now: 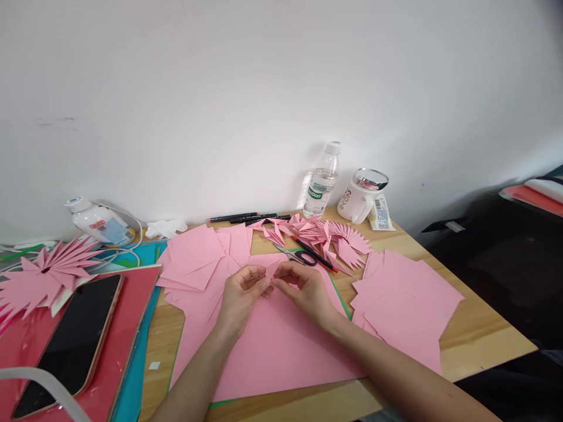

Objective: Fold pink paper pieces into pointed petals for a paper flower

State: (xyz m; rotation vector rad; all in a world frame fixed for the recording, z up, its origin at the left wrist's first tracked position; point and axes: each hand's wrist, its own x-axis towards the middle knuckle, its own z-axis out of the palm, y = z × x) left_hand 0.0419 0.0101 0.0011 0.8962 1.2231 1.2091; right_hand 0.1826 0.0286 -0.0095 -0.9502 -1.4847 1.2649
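Observation:
Both my hands meet over a large pink sheet (281,351) on the table. My left hand (241,293) pinches a small folded piece of pink paper (271,268) between thumb and fingers. From the other side my right hand (305,287) grips the same piece, its fingers bent. Much of the piece is hidden by my fingertips. Just beyond my hands lie scissors (299,255) with black handles and a black-and-red pen (314,253). Folded pink paper pieces (334,234) are heaped behind them, several joined in a fanned curve.
Pink paper squares (197,258) lie to the left, more pink squares (409,299) to the right. A water bottle (323,181) and white mug (360,196) stand by the wall. At left are a phone (73,340), a pink paper pinwheel shape (48,272) and a white bottle (99,221).

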